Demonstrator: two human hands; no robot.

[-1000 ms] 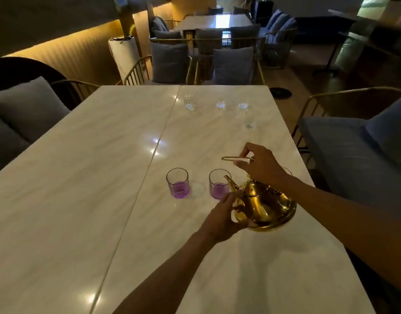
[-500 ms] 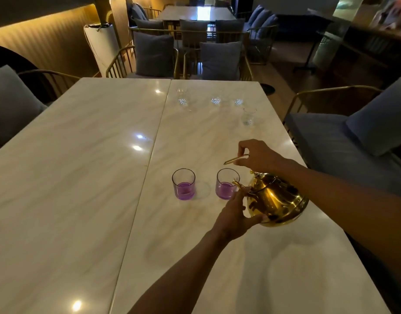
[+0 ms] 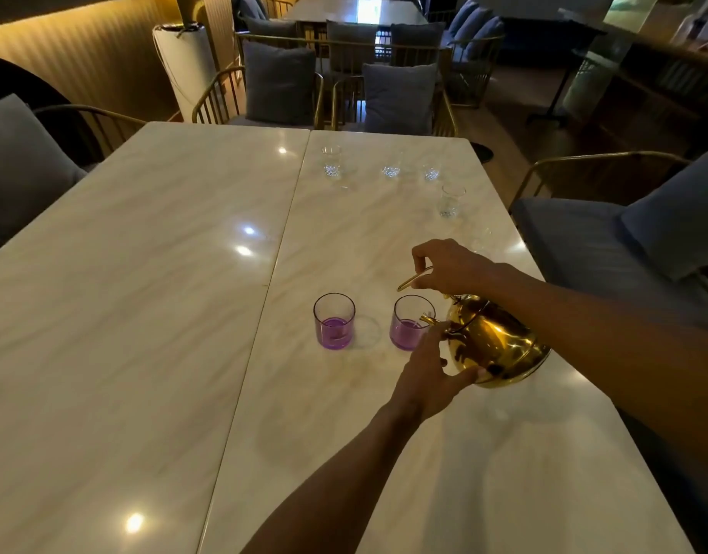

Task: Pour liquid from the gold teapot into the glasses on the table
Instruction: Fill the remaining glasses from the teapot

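Observation:
A gold teapot [image 3: 498, 345] hangs tilted to the left just above the marble table [image 3: 144, 313], its spout at the rim of the right purple glass [image 3: 408, 327]. My right hand [image 3: 450, 267] pinches the thin gold handle above the pot. My left hand [image 3: 428, 371] cups the pot's lower front side, thumb and fingers against the body. A second purple glass [image 3: 334, 327] stands to the left, apart from the pot. Both glasses hold purple liquid in their lower part.
Several clear glasses [image 3: 390, 169] stand along the far part of the table, one [image 3: 450, 199] nearer the right edge. Cushioned chairs ring the table: a grey one [image 3: 624, 241] close on the right, others [image 3: 280, 86] at the far end.
The teapot stays at the right glass, tipped a little further, with both hands holding it as before. The view has shifted slightly to the right and forward.

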